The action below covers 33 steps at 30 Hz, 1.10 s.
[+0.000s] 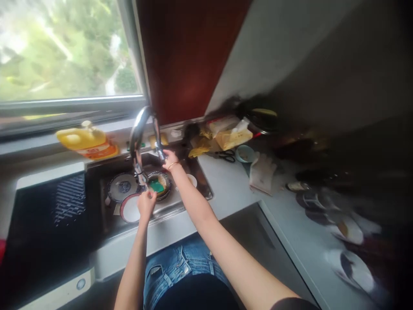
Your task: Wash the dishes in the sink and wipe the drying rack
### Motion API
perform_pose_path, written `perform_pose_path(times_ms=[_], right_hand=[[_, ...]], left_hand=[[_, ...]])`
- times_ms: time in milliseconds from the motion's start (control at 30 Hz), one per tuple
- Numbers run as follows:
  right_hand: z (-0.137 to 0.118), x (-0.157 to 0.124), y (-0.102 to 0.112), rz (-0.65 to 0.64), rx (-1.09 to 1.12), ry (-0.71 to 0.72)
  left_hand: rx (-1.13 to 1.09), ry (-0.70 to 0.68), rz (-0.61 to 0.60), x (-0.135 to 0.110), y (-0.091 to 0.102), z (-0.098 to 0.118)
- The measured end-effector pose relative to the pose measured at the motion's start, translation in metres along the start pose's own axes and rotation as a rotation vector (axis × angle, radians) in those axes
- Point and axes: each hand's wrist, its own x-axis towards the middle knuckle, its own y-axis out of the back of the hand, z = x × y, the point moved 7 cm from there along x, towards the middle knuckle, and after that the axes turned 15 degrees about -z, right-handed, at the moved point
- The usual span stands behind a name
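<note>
My right hand point(170, 160) reaches over the sink point(206, 189) and is closed around the spray head of the curved chrome faucet point(139, 129). Just below the faucet's base, my left hand point(146, 204) has its fingers pinched together; what they hold, if anything, is too small to make out. Right beside those fingers, a green piece point(157, 186) lies in a dark-rimmed dish point(165, 196). A patterned plate point(123, 186) sits in the left part of the sink. Partly behind my left hand is a white bowl with a reddish rim point(129, 209).
A yellow jug point(88, 142) stands by the window. Left of the sink is a black-topped appliance point(41, 232). Scissors point(227, 156), a small bowl point(245, 153) and a pale glove point(263, 174) lie on the right counter. Blurred dishes point(355, 269) stand farther right.
</note>
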Motion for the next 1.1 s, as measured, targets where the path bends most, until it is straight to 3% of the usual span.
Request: perform_pose_path(times_ms=[67,133,267,433,533,700,833,967,1100], right_hand=[[0.013,-0.013,0.01,0.012,-0.121,-0.061],[0.025,-0.034,0.031,0.072,-0.24,-0.03],[0.046,-0.088,0.077,0.081,-0.794,0.039],[0.058,-0.164,0.149,0.084,-1.07,0.129],[0.055,-0.226,0.218,0.259,-0.974,0.167],[0.065,-0.381,0.383,0.872,-0.285,0.245],[0.089,-0.505,0.496,1.179,0.321,0.408],[0.096,-0.581,0.578,1.209,0.642,0.51],[0.084,-0.612,0.63,1.054,0.722,0.537]], left_hand=[[0.13,-0.001,-0.033,0.004,-0.005,0.005],[0.197,0.004,-0.125,0.01,-0.016,0.008],[0.28,-0.012,-0.244,0.014,-0.042,0.026],[0.49,-0.142,-0.318,-0.001,-0.08,0.087],[0.553,-0.281,-0.377,-0.015,-0.118,0.143],[0.402,-0.592,-0.577,-0.063,-0.222,0.247],[0.215,-0.694,-0.796,-0.129,-0.328,0.31],[0.018,-0.658,-0.904,-0.194,-0.429,0.355],[-0.124,-0.49,-1.065,-0.248,-0.523,0.388]])
